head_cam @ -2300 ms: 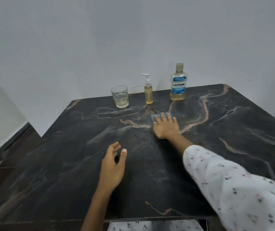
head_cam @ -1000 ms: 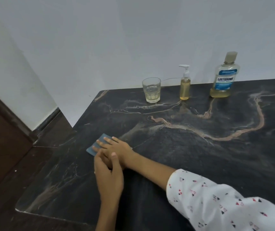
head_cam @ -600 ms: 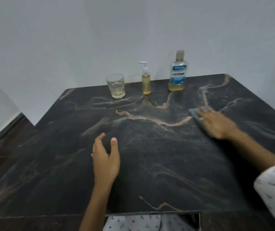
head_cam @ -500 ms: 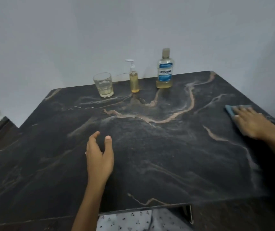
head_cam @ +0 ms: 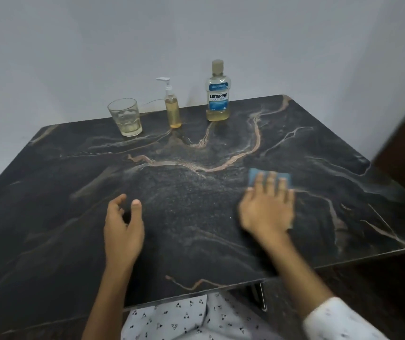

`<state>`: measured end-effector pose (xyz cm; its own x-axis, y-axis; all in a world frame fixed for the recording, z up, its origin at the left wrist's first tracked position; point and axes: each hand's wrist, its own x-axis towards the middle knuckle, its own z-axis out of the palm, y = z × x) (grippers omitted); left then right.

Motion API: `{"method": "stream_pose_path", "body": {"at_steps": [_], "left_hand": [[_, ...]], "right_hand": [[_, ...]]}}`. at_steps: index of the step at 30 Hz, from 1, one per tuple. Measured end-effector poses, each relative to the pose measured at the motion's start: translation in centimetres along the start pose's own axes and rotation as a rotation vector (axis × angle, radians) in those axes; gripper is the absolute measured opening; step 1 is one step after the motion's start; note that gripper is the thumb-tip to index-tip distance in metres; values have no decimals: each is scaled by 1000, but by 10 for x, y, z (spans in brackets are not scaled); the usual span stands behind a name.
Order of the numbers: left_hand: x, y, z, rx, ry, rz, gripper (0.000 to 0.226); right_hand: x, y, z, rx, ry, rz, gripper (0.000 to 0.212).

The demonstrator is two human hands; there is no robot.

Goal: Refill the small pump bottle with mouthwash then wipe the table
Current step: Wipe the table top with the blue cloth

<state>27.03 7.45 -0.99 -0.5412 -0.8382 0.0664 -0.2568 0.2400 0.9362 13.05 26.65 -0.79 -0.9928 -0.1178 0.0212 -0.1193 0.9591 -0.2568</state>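
Right hand (head_cam: 267, 209) lies flat, fingers straight, pressing a blue cloth (head_cam: 268, 177) onto the dark marbled surface (head_cam: 196, 197). Left hand (head_cam: 123, 231) rests loosely curled, holding nothing. Pump bottle (head_cam: 172, 109) stands at the back between a glass (head_cam: 125, 117) and the mouthwash bottle (head_cam: 218, 94).

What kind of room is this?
Probably a room in a home, though I can't tell which. A dark marble-look table stands against a plain wall, with a mouthwash bottle, a pump bottle and a drinking glass on it.
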Motion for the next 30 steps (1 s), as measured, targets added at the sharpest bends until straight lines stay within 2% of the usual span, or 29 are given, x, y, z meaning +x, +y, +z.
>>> {"method": "stream_pose_path", "body": {"at_steps": [4, 7, 10, 15, 18, 23, 27, 30], "left_hand": [[-5, 1, -1, -6, 3, 20, 38], [-7, 0, -6, 34, -19, 55, 31], [-10, -2, -11, 124, -104, 134, 27], [-15, -8, -15, 317, -272, 204, 33], [-16, -11, -20, 351, -316, 254, 35], [-23, -16, -24, 438, -362, 340, 37], [-24, -16, -31, 465, -409, 387, 35], [-18, -18, -40, 506, -531, 392, 40]], "right_hand": [[-42, -107, 33, 51, -153, -324, 57], [-61, -140, 40, 40, -287, -447, 57], [-57, -132, 29, 98, -399, -538, 59], [-30, -71, 3, 310, -620, -866, 53], [-26, -42, -1, 394, -559, -919, 52], [-34, -28, 7, 293, -427, -974, 51], [-34, -25, 7, 254, -408, -971, 50], [-33, -24, 5, 248, -425, -974, 51]]}}
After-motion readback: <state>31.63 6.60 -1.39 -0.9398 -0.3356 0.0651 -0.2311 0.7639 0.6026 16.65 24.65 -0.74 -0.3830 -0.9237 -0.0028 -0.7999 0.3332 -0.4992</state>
